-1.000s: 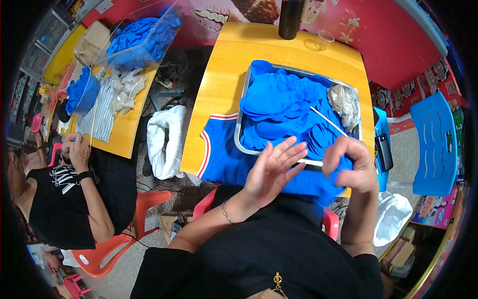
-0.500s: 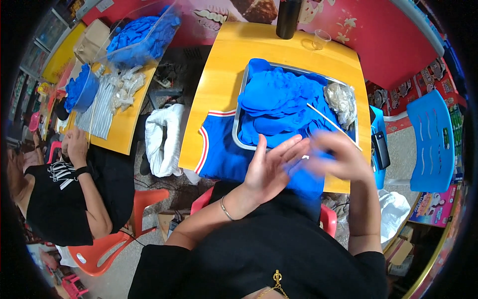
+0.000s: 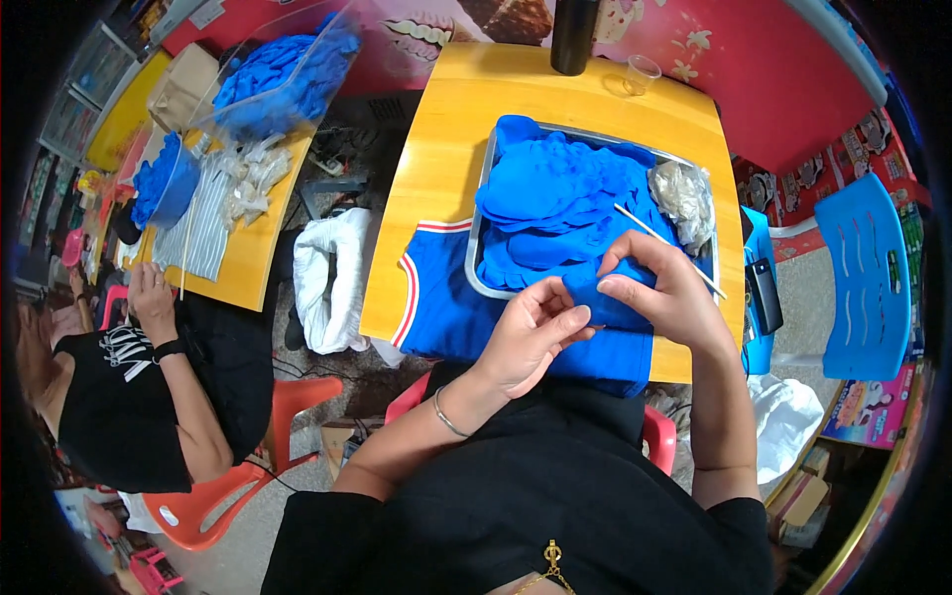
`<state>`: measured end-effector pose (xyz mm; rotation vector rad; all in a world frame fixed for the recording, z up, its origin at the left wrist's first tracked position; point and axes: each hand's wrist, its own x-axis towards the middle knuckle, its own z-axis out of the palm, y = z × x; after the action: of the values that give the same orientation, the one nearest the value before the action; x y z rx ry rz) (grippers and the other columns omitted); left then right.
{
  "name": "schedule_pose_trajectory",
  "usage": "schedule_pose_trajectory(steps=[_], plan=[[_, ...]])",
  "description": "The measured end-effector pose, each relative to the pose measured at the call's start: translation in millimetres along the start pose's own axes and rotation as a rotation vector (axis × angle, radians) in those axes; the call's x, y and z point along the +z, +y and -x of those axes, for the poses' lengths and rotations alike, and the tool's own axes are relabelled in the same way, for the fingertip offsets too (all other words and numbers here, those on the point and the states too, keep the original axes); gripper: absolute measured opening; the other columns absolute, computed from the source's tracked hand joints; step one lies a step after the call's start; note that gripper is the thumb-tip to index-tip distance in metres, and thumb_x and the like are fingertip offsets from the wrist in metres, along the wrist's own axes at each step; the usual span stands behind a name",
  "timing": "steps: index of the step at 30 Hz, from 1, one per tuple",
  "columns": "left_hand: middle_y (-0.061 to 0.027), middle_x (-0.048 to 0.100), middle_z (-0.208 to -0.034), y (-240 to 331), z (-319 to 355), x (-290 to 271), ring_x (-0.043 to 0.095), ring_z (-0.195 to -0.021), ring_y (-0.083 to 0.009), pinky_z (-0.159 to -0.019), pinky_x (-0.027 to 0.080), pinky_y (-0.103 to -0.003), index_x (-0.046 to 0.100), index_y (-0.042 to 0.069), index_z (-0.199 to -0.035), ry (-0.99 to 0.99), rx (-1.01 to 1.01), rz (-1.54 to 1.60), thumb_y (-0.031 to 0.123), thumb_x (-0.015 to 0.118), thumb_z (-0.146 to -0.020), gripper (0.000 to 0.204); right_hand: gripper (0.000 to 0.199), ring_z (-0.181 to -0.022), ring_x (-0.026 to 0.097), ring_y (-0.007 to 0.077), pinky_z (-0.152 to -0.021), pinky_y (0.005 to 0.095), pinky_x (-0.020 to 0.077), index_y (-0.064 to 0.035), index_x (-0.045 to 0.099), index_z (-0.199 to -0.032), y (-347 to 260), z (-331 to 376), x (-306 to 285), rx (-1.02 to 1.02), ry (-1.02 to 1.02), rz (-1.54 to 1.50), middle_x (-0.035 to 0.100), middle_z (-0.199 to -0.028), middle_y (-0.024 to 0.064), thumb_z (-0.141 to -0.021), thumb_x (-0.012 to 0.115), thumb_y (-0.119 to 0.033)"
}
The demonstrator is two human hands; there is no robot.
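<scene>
In front of me my right hand [image 3: 666, 293] pinches a thin blue cloth piece [image 3: 583, 288] between thumb and fingers. My left hand [image 3: 535, 337] meets it from the other side, its fingers curled and its thumb pressed near the piece's lower edge. Just beyond my hands a metal tray [image 3: 470, 260] holds a heap of soft blue cloth pieces [image 3: 545, 178]. A pale thin stick [image 3: 654, 236] lies slantwise across the tray's right side, beside a crumpled clear plastic bag [image 3: 679, 203]. Under my hands a blue jersey [image 3: 441, 297] with red and white trim covers the near table edge.
The yellow table [image 3: 446, 109] carries a black bottle [image 3: 573, 40] and a clear cup [image 3: 642, 74] at its far side. Left, a co-worker [image 3: 139, 387] sits at another table with a bin of blue pieces [image 3: 283, 84]. A blue chair [image 3: 861, 288] stands right.
My right hand, blurred before, is now steady and pinching the blue piece. My left hand, spread palm up earlier, has curled its fingers in toward the piece.
</scene>
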<state>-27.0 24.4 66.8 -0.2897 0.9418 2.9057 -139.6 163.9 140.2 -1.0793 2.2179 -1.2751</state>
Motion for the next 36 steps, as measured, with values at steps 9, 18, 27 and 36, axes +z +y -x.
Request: schedule_pose_trajectory(steps=[9, 18, 27, 36], plan=[[-0.0065, 0.049, -0.114, 3.9, -8.4, 1.3, 0.049, -0.108, -0.0170, -0.093, 0.043, -0.035, 0.045, 0.008, -0.120, -0.095, 0.000, 0.132, 0.035, 0.041, -0.095, 0.037, 0.018, -0.076, 0.058, 0.0138, -0.069, 0.0272, 0.0444, -0.0030, 0.058, -0.082, -23.0, 10.4, -14.5, -0.107, -0.023, -0.176, 0.060, -0.080, 0.0055, -0.077, 0.068, -0.018], [-0.0146, 0.039, -0.133, -1.3, -11.6, 1.4, 0.038, -0.124, -0.0247, -0.109, 0.021, -0.044, 0.022, 0.001, -0.139, -0.080, -0.074, 0.339, 0.071, 0.012, -0.084, 0.090, 0.012, -0.059, 0.058, 0.0293, -0.053, 0.0328, 0.0461, -0.0097, 0.057, -0.082, 2.3, 14.0, 1.8, -0.329, -0.318, -1.022, 0.061, -0.071, 0.0094, -0.077, 0.066, -0.017], [-0.0023, 0.054, -0.099, 1.8, -3.9, 3.7, 0.057, -0.097, -0.0122, -0.086, 0.053, -0.038, 0.044, 0.003, -0.126, -0.091, -0.011, -0.016, 0.019, 0.047, -0.095, 0.036, 0.038, -0.079, 0.062, 0.0308, -0.065, 0.0352, 0.0490, -0.0062, 0.053, -0.100, -0.6, 0.6, 1.7, -0.173, 0.016, 0.227, 0.062, -0.090, 0.0122, -0.071, 0.074, -0.017], [-0.0071, 0.056, -0.110, 3.1, -6.0, -2.4, 0.056, -0.099, -0.0137, -0.089, 0.050, -0.039, 0.049, 0.003, -0.121, -0.135, 0.102, -0.088, 0.017, 0.048, -0.094, 0.031, 0.039, -0.087, 0.061, 0.0248, -0.074, 0.0324, 0.0480, -0.0037, 0.055, -0.101, -3.1, 10.8, -7.9, -0.145, 0.014, 0.122, 0.060, -0.093, 0.0119, -0.071, 0.074, -0.020]])
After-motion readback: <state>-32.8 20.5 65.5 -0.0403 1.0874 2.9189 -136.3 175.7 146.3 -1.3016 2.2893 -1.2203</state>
